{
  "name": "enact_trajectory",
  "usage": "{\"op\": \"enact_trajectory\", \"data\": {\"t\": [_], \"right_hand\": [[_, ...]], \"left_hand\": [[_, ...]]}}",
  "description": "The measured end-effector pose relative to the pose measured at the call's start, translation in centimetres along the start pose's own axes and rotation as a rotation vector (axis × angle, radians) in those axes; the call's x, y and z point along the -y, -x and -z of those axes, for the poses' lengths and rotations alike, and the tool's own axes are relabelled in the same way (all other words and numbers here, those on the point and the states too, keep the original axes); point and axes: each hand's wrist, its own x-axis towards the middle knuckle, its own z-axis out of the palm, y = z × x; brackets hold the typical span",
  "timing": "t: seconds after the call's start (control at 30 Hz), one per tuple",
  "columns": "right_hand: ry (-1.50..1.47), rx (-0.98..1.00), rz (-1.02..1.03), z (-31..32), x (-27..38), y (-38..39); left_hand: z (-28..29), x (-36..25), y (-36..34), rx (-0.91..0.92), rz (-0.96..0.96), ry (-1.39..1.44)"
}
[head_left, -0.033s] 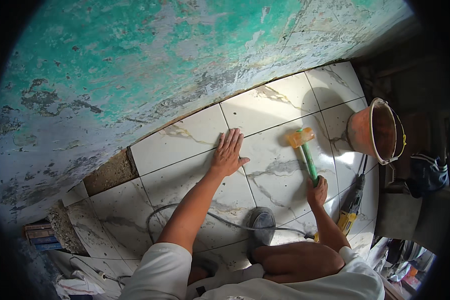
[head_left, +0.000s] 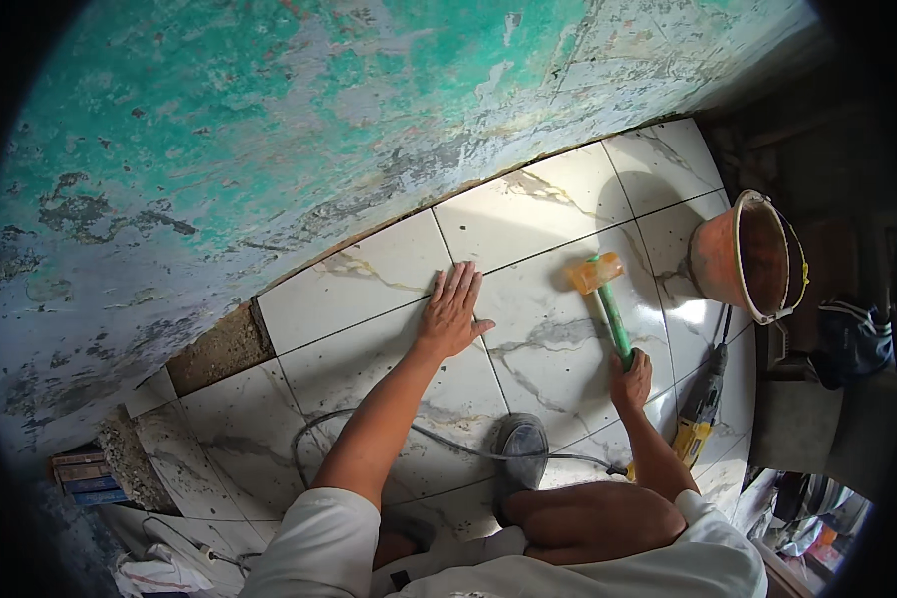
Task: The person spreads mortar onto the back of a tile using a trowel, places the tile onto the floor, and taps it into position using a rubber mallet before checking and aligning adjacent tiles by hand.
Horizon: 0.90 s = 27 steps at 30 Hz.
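Observation:
My left hand (head_left: 451,314) lies flat with fingers spread on the marble-patterned white floor tiles (head_left: 389,374), by a corner where several tile joints meet. Off to the right, my right hand (head_left: 631,381) is wrapped round the lower end of the green handle of a mallet (head_left: 615,324). The mallet's translucent amber head points away from me, over a large tile; whether it touches the tile I cannot tell. A black cable (head_left: 458,446) runs across the tiles below my left forearm and over my dark shoe (head_left: 522,448).
A worn orange bucket (head_left: 718,261) stands at the right, opening turned rightward. Nearer lies a yellow and black power tool (head_left: 698,419). Beyond the tiles rises a peeling green wall (head_left: 299,120). At left there is an untiled rough patch (head_left: 217,349) and stacked boxes (head_left: 88,478).

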Motion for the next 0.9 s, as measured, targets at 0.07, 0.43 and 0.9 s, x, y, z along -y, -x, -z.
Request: {"op": "enact_trajectory", "data": {"t": [0.07, 0.43, 0.9], "right_hand": [[-0.04, -0.006, -0.01, -0.2, -0.3, 0.0], [0.017, -0.031, -0.102, -0.7, -1.5, -0.4], [0.062, -0.029, -0.085, 0.1, 0.3, -1.1]], "left_hand": [[0.1, -0.6, 0.8, -0.007, -0.026, -0.036], [0.8, -0.6, 3.8, 0.04, 0.009, -0.073], [1.7, -0.1, 8.3, 0.076, 0.199, -0.056]]}}
